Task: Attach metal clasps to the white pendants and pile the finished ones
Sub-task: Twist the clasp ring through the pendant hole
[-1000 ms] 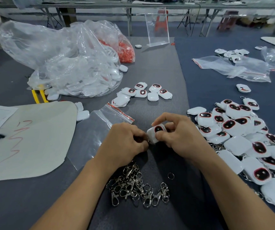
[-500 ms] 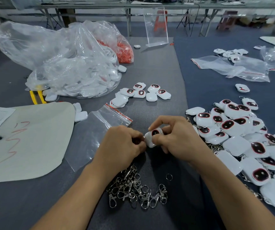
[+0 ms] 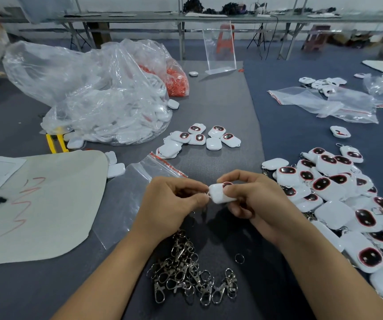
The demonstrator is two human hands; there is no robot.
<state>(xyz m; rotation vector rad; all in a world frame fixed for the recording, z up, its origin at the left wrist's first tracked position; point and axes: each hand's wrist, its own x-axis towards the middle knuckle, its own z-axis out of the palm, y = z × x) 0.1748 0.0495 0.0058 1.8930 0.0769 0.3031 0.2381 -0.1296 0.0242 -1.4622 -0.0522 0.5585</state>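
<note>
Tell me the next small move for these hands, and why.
Probably finish threading the metal clasp through the corner of the white pendant. The right hand grips the pendant, the left hand pinches the clasp at its left edge, and it has not reached the finished pile at right.

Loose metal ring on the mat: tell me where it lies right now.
Head view, lower centre: the loose ring lies on the dark mat, just right of the heap of metal clasps and left of the right forearm.
</note>
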